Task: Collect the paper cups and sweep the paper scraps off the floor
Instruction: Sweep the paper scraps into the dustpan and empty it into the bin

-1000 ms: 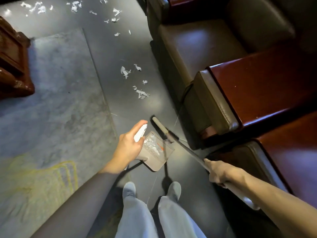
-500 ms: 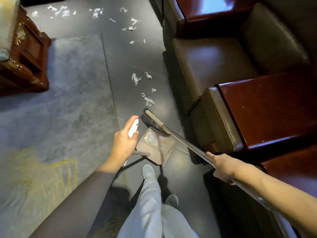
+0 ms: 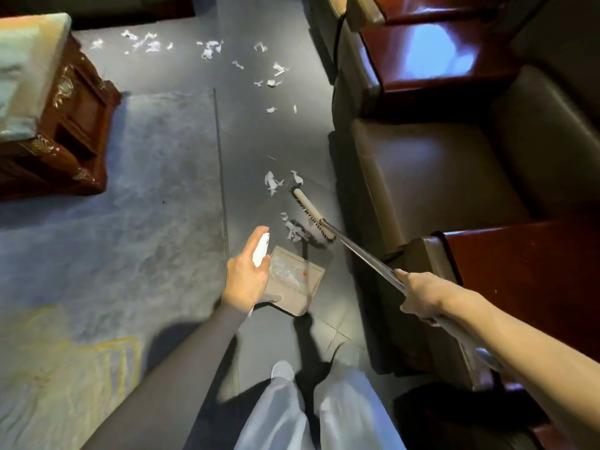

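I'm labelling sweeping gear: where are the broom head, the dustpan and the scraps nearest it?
broom head (image 3: 311,212): head view, its cream back.
dustpan (image 3: 298,297): head view, its rear wall.
nearest scraps (image 3: 293,230): head view, middle of the pile.

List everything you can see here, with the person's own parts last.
paper scraps: many, white, some on the floor beside the broom head, more scattered farther up the floor
broom: one, beige head with dark bristles and a silver handle, head down on the floor
dustpan: one, grey with a white handle, just below the near scraps
floor: dark grey, centre
rug: one, grey-blue with yellow lines, left
table: one, dark red-brown wood with a pale top, upper left
armchairs: at least two, brown with red-brown wooden arms, right
left hand: grips the dustpan handle
right hand: grips the broom handle
legs: two, pale trousers, bottom centre
shoe: one visible, pale
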Demonstrator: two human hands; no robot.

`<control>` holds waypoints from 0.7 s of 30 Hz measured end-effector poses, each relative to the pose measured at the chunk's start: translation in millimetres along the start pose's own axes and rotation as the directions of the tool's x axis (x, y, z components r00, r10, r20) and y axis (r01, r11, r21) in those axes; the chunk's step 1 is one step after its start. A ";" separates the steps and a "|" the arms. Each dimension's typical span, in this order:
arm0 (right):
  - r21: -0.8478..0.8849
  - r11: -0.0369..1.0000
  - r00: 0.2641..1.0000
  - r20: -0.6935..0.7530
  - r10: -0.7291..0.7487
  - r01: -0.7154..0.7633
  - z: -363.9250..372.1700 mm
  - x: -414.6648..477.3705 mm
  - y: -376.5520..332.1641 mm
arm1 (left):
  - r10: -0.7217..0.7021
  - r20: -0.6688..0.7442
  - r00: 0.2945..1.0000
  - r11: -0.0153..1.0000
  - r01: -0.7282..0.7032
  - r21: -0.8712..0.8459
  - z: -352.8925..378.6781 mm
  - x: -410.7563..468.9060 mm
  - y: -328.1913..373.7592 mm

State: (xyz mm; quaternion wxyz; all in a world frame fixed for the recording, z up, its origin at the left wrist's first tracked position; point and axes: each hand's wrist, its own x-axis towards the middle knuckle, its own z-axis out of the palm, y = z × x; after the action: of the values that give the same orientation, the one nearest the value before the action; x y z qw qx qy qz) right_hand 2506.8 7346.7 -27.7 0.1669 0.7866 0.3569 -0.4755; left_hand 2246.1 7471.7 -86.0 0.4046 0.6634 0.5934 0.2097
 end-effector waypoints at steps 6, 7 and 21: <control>-0.165 0.984 0.997 -0.036 -0.074 0.067 -85.1 76.0 -38.8 | -0.009 -0.147 0.989 0.999 0.014 0.033 16.7 63.7 17.8; -0.187 0.979 0.996 -0.039 -0.085 0.076 -96.7 89.8 -45.1 | -0.053 -0.166 0.985 0.997 0.063 0.055 19.7 75.9 21.3; -0.328 0.910 0.936 0.323 -0.143 0.252 -171.7 178.4 -40.3 | -0.164 -0.321 0.933 0.986 0.145 -0.083 42.2 165.7 55.6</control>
State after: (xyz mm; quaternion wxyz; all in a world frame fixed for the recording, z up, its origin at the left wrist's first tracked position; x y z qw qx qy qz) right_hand 2638.1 7549.7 -94.8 0.3111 0.6224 0.4889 -0.5261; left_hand 2347.0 7619.9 -100.5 0.3351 0.5591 0.6960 0.3012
